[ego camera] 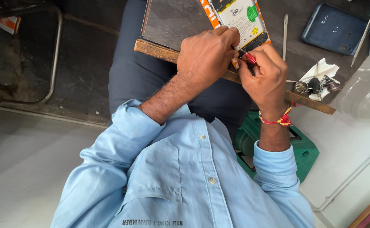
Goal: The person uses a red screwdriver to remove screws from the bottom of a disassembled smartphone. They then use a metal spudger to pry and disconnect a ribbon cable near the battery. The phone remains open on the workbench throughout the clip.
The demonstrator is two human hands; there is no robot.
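Observation:
An opened phone [240,19] with an orange frame and a white battery lies on the dark tabletop at the top of the view. My left hand [206,52] rests curled over its lower edge, fingertips pressed on the phone beside the tool tip. My right hand [263,74], with a red thread band at the wrist, pinches a small red-handled screwdriver [251,58]. The screwdriver's tip points at the phone's lower corner, just under my left fingers. The two hands touch each other there.
A dark blue phone back cover [334,27] lies at the top right, with a thin metal rod [285,31] beside it. Keys and small metal parts sit on white tissue [320,80]. The table's wooden edge [159,50] runs diagonally. A green stool [303,150] stands below.

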